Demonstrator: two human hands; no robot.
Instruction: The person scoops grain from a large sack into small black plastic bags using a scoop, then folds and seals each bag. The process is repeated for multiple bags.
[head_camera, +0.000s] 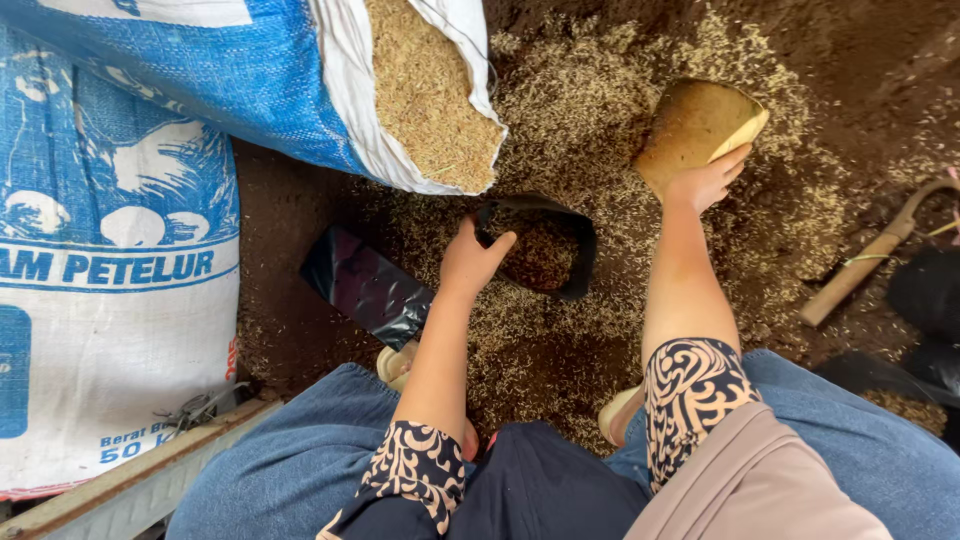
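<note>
My left hand (472, 258) grips the rim of a small black plastic bag (563, 262), holding its mouth open; husk and soil show inside. My right hand (706, 182) holds a yellowish scoop (697, 123) that rests on a heap of rice husk (580, 110) mixed with dark soil just beyond the bag. A flat, shiny black bag (365, 285) lies on the ground left of my left hand.
An open blue-and-white woven sack (270, 90) full of husk leans at upper left, beside a larger printed sack (110, 300). A wooden tool handle (865, 265) lies at right. My knees in denim fill the bottom edge. Dark soil (860, 50) spreads at upper right.
</note>
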